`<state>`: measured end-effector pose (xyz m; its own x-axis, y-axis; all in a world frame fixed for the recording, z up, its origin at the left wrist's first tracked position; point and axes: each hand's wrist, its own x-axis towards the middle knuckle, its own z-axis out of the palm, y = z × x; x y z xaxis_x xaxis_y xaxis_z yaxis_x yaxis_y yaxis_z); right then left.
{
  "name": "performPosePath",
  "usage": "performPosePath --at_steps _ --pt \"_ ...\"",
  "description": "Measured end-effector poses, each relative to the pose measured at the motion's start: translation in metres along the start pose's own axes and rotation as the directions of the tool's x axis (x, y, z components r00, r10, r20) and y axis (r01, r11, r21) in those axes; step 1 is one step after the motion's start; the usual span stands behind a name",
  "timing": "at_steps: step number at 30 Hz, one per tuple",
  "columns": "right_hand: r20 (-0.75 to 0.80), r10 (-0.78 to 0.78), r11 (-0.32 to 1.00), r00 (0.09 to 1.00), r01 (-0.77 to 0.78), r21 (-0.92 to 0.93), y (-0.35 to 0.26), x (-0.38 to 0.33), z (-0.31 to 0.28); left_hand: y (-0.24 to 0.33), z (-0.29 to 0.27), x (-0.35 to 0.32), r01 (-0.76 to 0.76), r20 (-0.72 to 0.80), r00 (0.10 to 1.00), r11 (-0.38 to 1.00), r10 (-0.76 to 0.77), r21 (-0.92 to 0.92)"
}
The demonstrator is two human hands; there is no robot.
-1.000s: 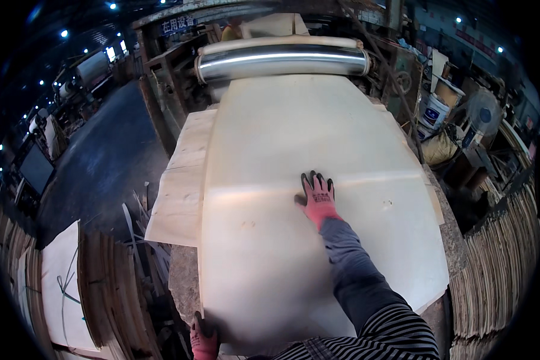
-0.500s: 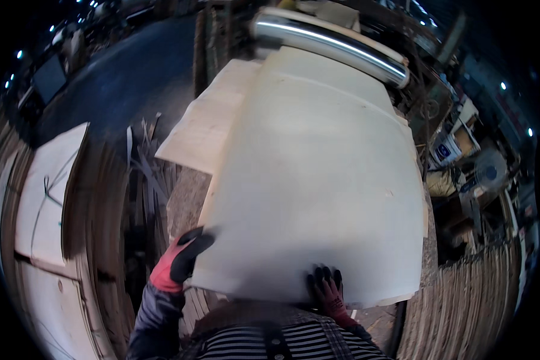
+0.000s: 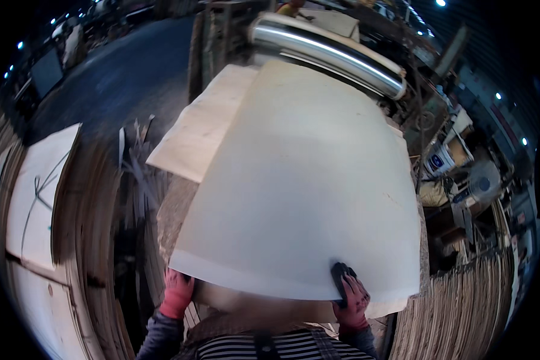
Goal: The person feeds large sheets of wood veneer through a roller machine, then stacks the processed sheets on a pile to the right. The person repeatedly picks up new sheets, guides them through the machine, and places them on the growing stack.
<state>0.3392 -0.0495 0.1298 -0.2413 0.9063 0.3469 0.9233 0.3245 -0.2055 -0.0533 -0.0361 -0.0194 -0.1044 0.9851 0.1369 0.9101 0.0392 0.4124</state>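
A wide, pale veneer sheet (image 3: 294, 180) stretches out before me, its near edge lifted a little off the sheet beneath. Both hands wear reddish-pink gloves with black fingers. My left hand (image 3: 178, 293) grips the near left corner, its fingertips partly hidden under the sheet. At the near edge, right of the middle, my right hand (image 3: 353, 294) is closed on the sheet with black fingers on its top face; the thumb is hard to make out. The far end of the sheet lies just short of a shiny metal roller (image 3: 330, 51).
Another veneer piece (image 3: 204, 123) sticks out at the left from below. Stacks of veneer stand at left (image 3: 42, 210) and right (image 3: 456, 300). Thin wood strips (image 3: 141, 186) lie beside the table. A white bucket (image 3: 441, 162) and a fan (image 3: 483, 180) are at the right.
The sheet's far end has come back from the roller toward me, and its near left corner has shifted left and nearer. My left hand moved down to that corner; my right hand moved slightly right.
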Motion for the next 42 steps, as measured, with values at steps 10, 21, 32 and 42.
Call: performPosePath --at_steps 10,21,32,42 --pt "0.007 0.04 0.999 0.999 -0.04 0.004 0.087 0.156 0.093 0.019 -0.052 0.024 0.362 0.233 0.932 0.688 -0.277 -0.629" --pt "-0.003 0.067 0.987 0.998 -0.067 -0.148 0.092 0.224 0.129 -0.003 -0.045 0.032 0.209 0.129 0.978 0.712 -0.166 -0.67" --pt "0.544 -0.033 0.956 0.838 0.185 -0.228 0.012 -0.077 0.083 0.054 -0.17 0.043 0.269 0.316 0.944 0.337 0.092 -0.902" --pt "-0.124 0.292 0.881 0.948 -0.216 0.422 -0.002 -0.047 0.006 0.087 -0.185 0.115 -0.459 -0.355 0.888 0.623 0.293 -0.633"
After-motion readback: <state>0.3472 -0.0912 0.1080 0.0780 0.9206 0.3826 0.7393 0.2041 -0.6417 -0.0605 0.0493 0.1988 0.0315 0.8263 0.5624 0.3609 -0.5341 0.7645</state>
